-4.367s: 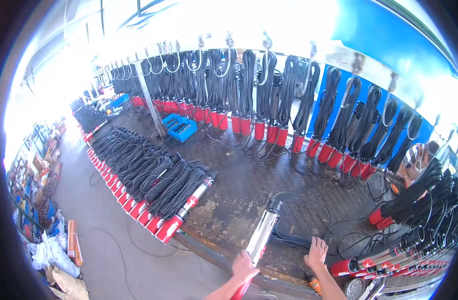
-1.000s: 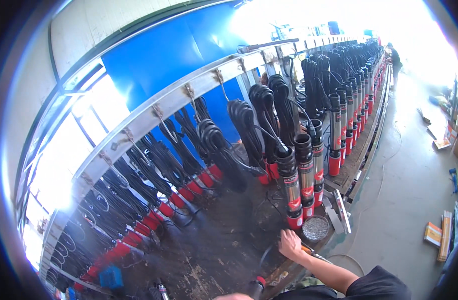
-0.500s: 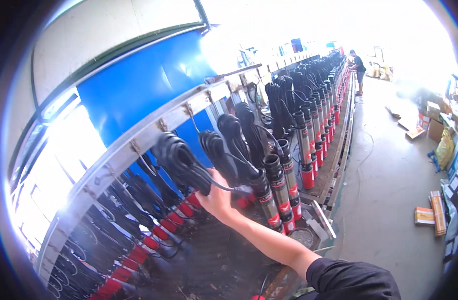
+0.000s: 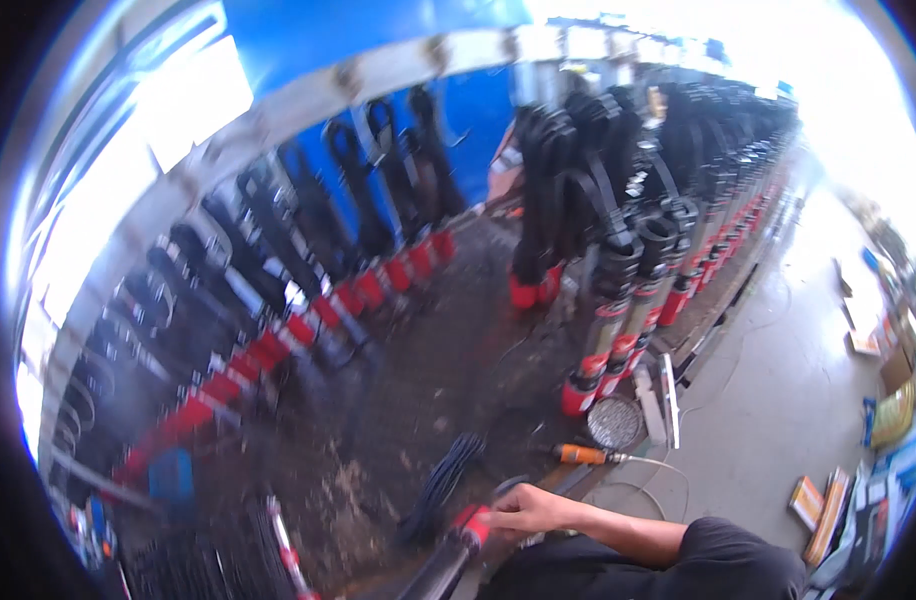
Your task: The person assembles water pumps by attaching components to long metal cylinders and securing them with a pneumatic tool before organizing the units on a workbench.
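One hand, seemingly my right, has its grip closed on a pump's red end; my left hand is out of view.

Bare forearm, black short sleeve — dark cloth, plain, loose at the upper arm

Red-capped pump — blue wall, orange-handled tool.

Whole pic motion-blurred, so the hanging black cable coils & red-ended pumps lack detail; right hand rests on a red-tipped pump cut off by bottom edge, grip unclear; left hand out of view; floor clutter at right too small to ID.
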